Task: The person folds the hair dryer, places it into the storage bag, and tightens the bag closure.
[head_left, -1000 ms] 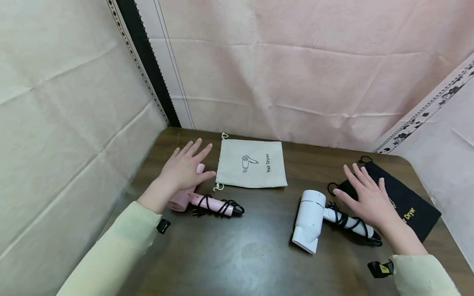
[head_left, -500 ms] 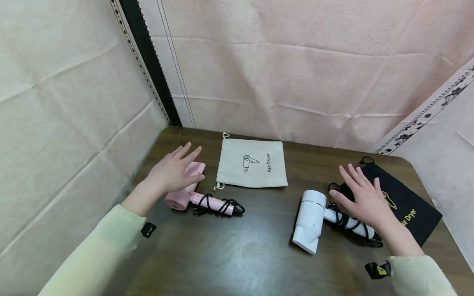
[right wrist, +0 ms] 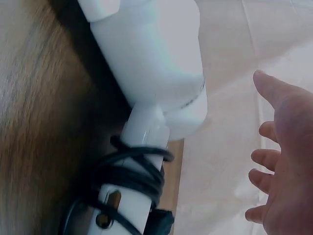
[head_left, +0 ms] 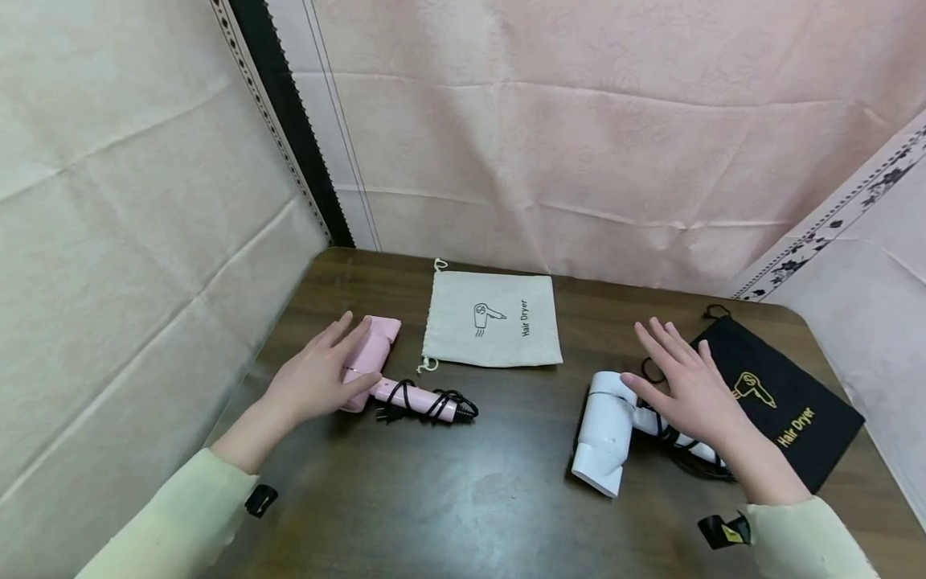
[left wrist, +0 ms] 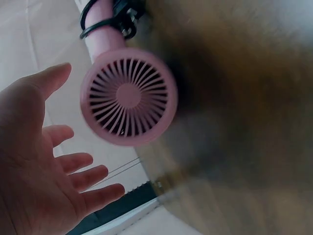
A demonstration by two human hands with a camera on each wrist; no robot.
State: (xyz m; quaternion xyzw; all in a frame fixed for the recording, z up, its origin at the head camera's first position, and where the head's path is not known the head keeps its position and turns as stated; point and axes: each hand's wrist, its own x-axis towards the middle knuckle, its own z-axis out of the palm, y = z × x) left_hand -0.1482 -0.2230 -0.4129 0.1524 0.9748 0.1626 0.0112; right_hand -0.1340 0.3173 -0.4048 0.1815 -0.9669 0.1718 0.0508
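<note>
A pink hair dryer lies at the left of the table, a black cord wound round its handle. Above its barrel my left hand hovers with fingers spread; in the left wrist view the dryer's round vent grille faces the camera, apart from the palm. At the right lies a white hair dryer with its own black cord around the handle. My right hand is over that handle, fingers extended and holding nothing, and covers part of it in the head view.
A cream drawstring bag printed "Hair Dryer" lies flat at the back middle. A black drawstring bag with gold print lies at the right, partly behind the right hand. Pale cloth hangs around the brown table.
My left hand has moved left and toward the near side, uncovering the pink dryer's front end. My right hand has shifted a little left, over the white dryer's handle. Both dryers stay put.
</note>
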